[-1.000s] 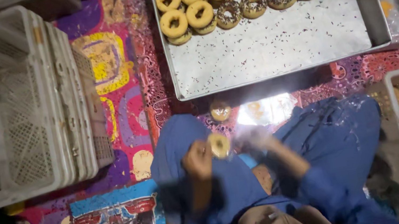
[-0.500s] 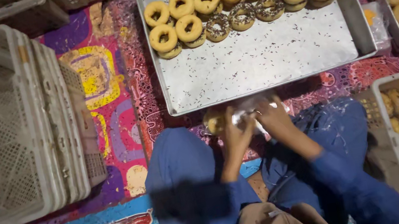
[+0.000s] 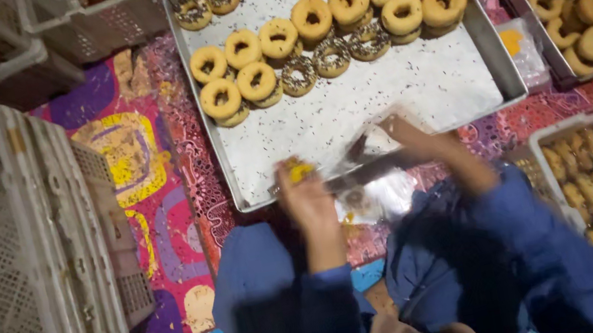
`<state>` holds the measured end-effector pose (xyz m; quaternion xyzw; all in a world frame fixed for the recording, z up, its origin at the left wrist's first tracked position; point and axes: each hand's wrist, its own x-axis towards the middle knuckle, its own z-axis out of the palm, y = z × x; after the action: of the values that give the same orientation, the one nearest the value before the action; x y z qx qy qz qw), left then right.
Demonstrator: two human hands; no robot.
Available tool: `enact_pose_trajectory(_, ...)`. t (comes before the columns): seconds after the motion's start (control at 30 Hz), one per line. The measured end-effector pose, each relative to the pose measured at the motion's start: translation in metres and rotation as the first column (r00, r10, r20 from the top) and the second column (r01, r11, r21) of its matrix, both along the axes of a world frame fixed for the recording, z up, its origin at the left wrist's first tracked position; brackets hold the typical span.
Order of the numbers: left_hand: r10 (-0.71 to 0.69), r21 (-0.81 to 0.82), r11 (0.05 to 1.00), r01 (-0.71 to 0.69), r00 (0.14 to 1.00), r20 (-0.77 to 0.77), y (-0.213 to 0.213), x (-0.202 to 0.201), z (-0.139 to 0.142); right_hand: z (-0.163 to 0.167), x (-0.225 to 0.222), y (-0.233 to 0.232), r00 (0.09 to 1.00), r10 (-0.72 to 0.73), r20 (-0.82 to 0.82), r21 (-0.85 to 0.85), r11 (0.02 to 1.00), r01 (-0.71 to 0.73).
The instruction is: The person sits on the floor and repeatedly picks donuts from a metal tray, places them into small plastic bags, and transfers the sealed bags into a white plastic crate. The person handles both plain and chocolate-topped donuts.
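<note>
Person seated on patterned floor mat (image 3: 153, 174), blue sleeves. Left hand (image 3: 306, 189) pinches a yellow-topped doughnut (image 3: 295, 170) just at the near edge of the steel tray (image 3: 382, 104). Right hand (image 3: 408, 136) grips a clear plastic bag (image 3: 369, 170); grip closed on the film.

To do it well, I'd judge: hold the bag mouth wide, slide the doughnut in flat, keep the topping off the film.

Both hands blurred; bag mouth unclear. A second clear bag (image 3: 374, 198) lies below; contents indistinct. Crates (image 3: 11, 238) cut off left.

Golden doughnuts (image 3: 277, 36) on a silver tray (image 3: 412, 91); magenta patterned mat (image 3: 153, 174); white crates (image 3: 13, 246).
</note>
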<state>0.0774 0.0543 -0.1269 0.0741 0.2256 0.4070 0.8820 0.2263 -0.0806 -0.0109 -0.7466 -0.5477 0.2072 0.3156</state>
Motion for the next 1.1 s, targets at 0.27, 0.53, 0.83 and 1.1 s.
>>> enact_pose_trajectory(0.27,-0.014,-0.277,0.961,0.021,1.0,0.025,0.038,-0.068,-0.005,-0.033,0.229,0.011,0.595,0.042,0.803,-0.277,0.909,0.31)
enact_pose_trajectory(0.53,0.046,-0.385,0.92,0.073,0.955,0.292,0.018,-0.016,0.028,0.055,-0.063,-0.029,0.802,-0.217,-0.557,0.462,0.721,0.516)
enact_pose_trajectory(0.83,-0.027,0.097,0.995,0.01,0.983,0.181,-0.045,-0.03,0.068,0.015,-0.144,-0.017,0.865,-0.464,0.192,0.409,0.839,0.359)
enact_pose_trajectory(1.1,0.087,0.349,0.933,0.092,0.881,-0.464,-0.057,-0.071,0.077,0.066,-0.151,-0.037,0.936,-0.303,-0.18,0.372,0.86,0.35)
